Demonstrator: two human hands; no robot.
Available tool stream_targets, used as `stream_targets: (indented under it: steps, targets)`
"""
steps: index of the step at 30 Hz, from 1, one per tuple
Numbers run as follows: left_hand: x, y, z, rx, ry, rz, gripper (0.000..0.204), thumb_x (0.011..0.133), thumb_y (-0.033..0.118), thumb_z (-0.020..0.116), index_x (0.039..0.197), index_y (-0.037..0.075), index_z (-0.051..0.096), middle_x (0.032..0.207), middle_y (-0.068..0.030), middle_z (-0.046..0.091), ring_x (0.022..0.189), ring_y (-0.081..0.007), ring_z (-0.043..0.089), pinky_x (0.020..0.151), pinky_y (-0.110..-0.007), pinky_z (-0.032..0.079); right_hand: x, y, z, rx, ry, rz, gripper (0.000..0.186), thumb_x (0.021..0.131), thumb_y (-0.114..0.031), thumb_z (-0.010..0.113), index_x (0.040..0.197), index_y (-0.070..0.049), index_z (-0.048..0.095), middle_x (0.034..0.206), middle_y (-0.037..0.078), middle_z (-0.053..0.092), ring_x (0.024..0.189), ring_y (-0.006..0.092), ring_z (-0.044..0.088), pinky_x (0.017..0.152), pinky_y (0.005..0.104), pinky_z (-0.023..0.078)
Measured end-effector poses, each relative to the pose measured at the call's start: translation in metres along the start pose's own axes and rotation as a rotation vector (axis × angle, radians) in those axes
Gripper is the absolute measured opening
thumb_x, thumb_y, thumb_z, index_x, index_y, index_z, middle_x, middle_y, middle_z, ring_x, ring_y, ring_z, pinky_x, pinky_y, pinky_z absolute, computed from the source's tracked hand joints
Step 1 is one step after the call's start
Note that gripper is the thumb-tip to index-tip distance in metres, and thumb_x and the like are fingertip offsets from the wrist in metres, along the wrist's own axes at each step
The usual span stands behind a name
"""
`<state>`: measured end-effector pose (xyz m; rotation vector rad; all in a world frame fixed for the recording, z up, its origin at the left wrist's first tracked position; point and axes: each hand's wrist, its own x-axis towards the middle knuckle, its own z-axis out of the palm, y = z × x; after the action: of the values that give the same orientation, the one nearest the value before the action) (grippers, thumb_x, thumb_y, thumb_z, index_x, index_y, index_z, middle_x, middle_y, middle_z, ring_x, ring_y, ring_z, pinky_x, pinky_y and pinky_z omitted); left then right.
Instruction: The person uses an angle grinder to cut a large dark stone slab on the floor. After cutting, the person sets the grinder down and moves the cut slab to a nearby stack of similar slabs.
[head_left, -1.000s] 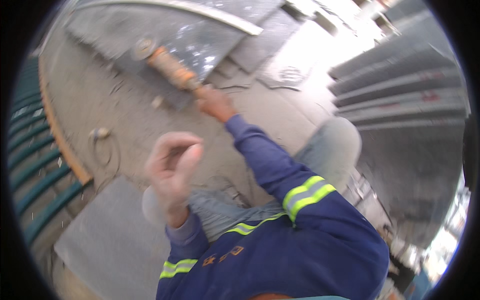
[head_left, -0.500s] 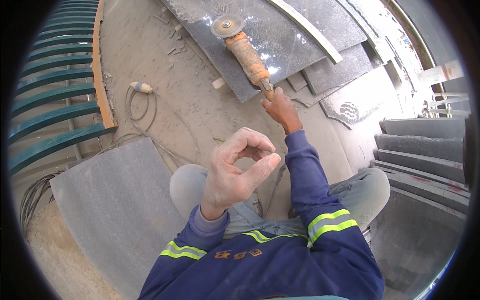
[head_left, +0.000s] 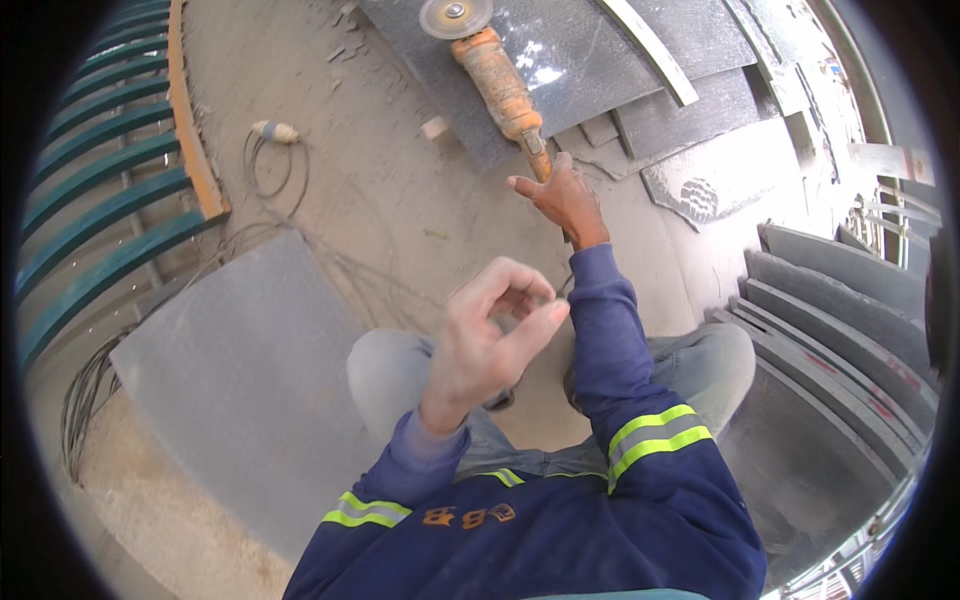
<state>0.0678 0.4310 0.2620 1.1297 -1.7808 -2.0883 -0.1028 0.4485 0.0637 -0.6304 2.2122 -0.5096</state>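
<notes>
**Grinder at rest on the slab**

The grinder lies on the dark slab, disc flat and away from the person, its tail end at the right hand. That hand is spread loose and grips nothing. The left hand is raised, empty, fingers curled together. A grey slab lies left. No labels are readable.

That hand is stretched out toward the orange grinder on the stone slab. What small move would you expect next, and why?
Probably closing the right hand around the rear end of the orange grinder. Its fingers are at the tail end of the tool, not clearly wrapped around it, and the grinder lies on the dark slab. The left hand is raised, empty, fingers curled.
</notes>
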Motion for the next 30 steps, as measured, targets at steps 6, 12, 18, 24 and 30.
stream_targets:
  steps: [6,12,18,24,30]
  targets:
    - [-0.01,-0.006,0.019,0.042,0.051,-0.211,0.017,0.088,0.014,0.074,0.09,0.0,0.064,0.078,-0.0016,0.063,0.071,-0.0095,0.059,0.065,-0.026,0.048,-0.075,-0.03,-0.058,-0.109,-0.099,0.111,0.084,0.081,-0.053,0.077,0.136,0.004,0.049,0.138,0.032,0.053,0.128,0.049,0.054,0.104,0.0629,0.042]
    - [-0.083,-0.027,0.041,-0.04,0.126,-0.363,0.013,0.089,0.013,0.07,0.089,0.001,0.065,0.08,-0.0001,0.064,0.069,-0.0075,0.056,0.062,-0.025,0.046,-0.184,-0.016,-0.139,-0.124,-0.146,0.087,0.075,0.086,-0.049,0.073,0.135,0.004,0.053,0.127,0.032,0.061,0.123,0.0458,0.059,0.104,0.0527,0.046]
    - [-0.223,0.087,0.011,0.018,0.126,-0.399,0.013,0.09,0.013,0.069,0.097,0.003,0.067,0.085,-0.0033,0.065,0.069,-0.0126,0.063,0.06,-0.027,0.053,-0.353,0.052,-0.241,-0.133,-0.133,0.294,0.059,0.088,-0.042,0.067,0.13,0.0,0.059,0.124,0.028,0.065,0.119,0.0412,0.063,0.102,0.0511,0.049]
    - [-0.291,0.157,-0.065,0.174,0.256,-0.515,0.011,0.092,0.014,0.064,0.095,0.004,0.063,0.085,-0.0085,0.065,0.068,-0.0186,0.063,0.057,-0.032,0.054,-0.596,0.145,-0.232,0.124,0.081,0.734,0.041,0.086,-0.026,0.06,0.118,-0.003,0.068,0.125,0.024,0.067,0.115,0.041,0.065,0.1,0.0501,0.051]
    - [-0.255,0.173,-0.165,0.317,0.121,-0.787,0.031,0.096,0.036,0.062,0.09,0.005,0.061,0.085,-0.01,0.065,0.072,-0.0234,0.063,0.059,-0.04,0.057,-0.752,0.13,-0.2,0.245,0.178,1.06,0.044,0.083,-0.027,0.064,0.119,-0.001,0.068,0.125,0.026,0.066,0.116,0.0419,0.064,0.101,0.0498,0.05]
